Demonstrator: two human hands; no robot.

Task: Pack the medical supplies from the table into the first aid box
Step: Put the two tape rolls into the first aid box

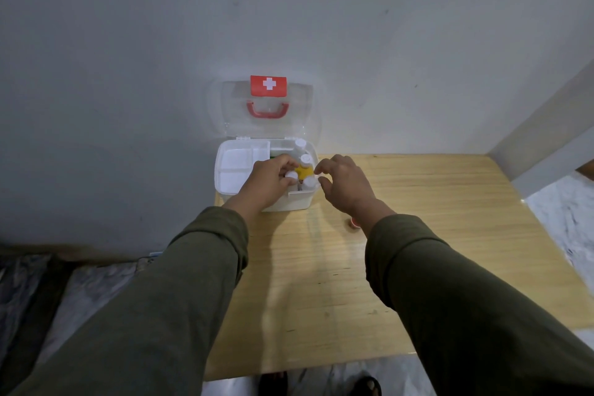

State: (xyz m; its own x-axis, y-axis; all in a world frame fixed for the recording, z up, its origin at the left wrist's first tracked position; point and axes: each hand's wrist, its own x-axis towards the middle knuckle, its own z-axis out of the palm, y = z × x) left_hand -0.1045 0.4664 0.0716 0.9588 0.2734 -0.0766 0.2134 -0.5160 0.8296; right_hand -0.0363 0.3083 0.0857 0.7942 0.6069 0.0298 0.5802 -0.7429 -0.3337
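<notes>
A white first aid box [297, 201] stands open at the table's far left corner, its clear lid [268, 109] with a red cross label leaning back against the wall. Inside its right half stand several white-capped bottles, one of them yellow [303, 171]. A white divided tray [236, 167] fills the left half. My left hand [270, 182] reaches into the box, fingers curled around a white-capped bottle [292, 175]. My right hand [344, 185] hovers at the box's right edge, fingers spread and holding nothing.
A small roll with a red core [353, 223] lies on the wooden table [434, 235], partly hidden behind my right wrist. The wall stands directly behind the box. The table's left edge drops off just beside the box. Dark footwear shows on the floor below.
</notes>
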